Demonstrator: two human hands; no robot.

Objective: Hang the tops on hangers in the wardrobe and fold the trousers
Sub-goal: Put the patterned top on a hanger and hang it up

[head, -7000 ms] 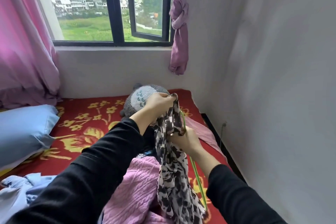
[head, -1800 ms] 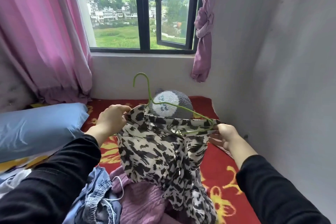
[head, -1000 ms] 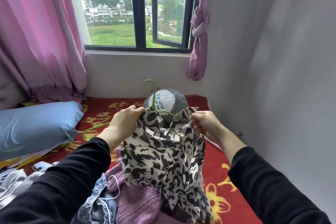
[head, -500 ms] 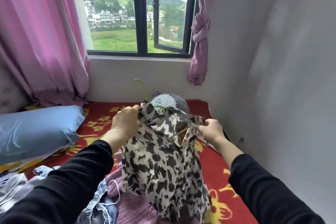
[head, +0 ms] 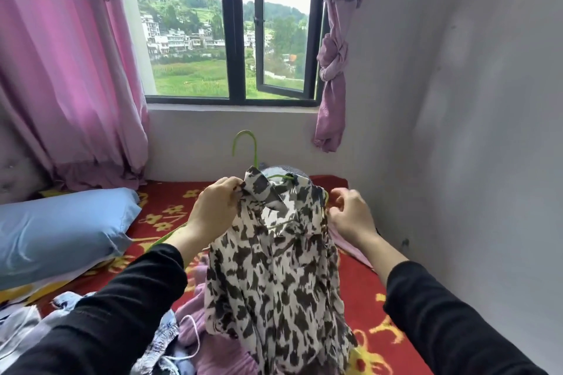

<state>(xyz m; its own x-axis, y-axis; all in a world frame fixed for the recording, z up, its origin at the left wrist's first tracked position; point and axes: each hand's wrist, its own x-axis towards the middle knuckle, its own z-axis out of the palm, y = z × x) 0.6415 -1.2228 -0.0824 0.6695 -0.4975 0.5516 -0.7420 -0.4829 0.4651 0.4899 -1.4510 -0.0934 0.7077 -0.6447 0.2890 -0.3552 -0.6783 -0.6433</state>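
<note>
Our left hand point(head: 214, 207) pinches the collar of the spotted top point(head: 274, 268), held up over the bed point(head: 170, 213). Our right hand point(head: 350, 213) hovers spread beside its shoulder, having let go since half a second ago. The green hanger point(head: 245, 143) is mostly hidden inside the fabric.

Two hands, left point(head: 213, 210) and right point(head: 350, 216), are up over one bed point(head: 380, 298), along with one green hanger point(head: 245, 143) and one spotted top point(head: 274, 277). On the bed lie one blue pillow point(head: 61, 228), one pink knit point(head: 213, 350), one denim piece point(head: 164, 341) and one grey plush toy point(head: 285, 170), mostly hidden. Behind are one window point(head: 237, 39) and two pink curtains, one hanging loose point(head: 67, 76) and one knotted point(head: 332, 70)
</note>
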